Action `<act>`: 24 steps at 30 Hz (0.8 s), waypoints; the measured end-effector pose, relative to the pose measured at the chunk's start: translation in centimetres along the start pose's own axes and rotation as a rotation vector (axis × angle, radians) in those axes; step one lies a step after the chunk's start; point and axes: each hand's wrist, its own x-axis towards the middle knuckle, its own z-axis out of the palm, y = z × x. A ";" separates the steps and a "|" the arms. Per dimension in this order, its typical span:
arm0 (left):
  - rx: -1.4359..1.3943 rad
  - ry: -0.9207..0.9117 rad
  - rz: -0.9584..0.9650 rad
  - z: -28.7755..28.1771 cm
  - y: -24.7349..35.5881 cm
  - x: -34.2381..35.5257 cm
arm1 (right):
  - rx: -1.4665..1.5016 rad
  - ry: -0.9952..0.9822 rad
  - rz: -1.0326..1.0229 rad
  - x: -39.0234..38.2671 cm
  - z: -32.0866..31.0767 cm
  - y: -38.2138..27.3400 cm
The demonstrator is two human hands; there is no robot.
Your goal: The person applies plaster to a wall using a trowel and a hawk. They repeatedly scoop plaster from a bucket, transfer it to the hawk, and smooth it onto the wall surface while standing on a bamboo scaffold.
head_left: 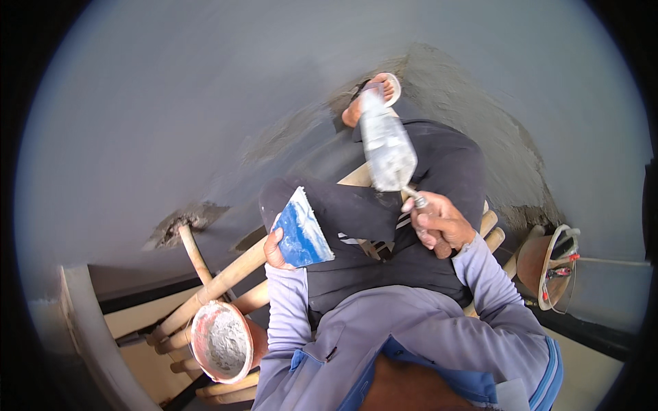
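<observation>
My left hand [275,248] grips a blue plastic scraper [301,236], its face and slanting edge smeared with white paste. In my right hand [442,222] is a pointed trowel [389,152], held by its brown wooden handle. The trowel's blade points away from me, coated in pale plaster and slightly blurred. It is above my bent legs and near my sandalled foot [373,96], apart from the scraper. At the lower left, an orange bucket [257,341] holds grey-white plaster [226,342].
Bamboo poles [212,294] run beneath me, one reaching a rough hole in the wall. Grey walls [171,137] meet ahead, with darker plaster patches [466,123] around the corner. At right hangs another bucket [534,264] holding tools, including a red-handled one [558,272], beside a cord.
</observation>
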 end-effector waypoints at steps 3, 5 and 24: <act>0.018 -0.001 0.010 0.1 -0.2 0.0 | 0.257 0.089 -0.135 -0.6 -0.9 -0.6; 0.015 -0.015 0.020 0.6 -0.4 -0.2 | 0.354 0.148 -0.280 -0.5 -1.5 -0.6; -0.005 -0.002 0.120 0.7 -0.8 -1.1 | -1.656 0.126 -0.319 9.5 -0.2 -9.0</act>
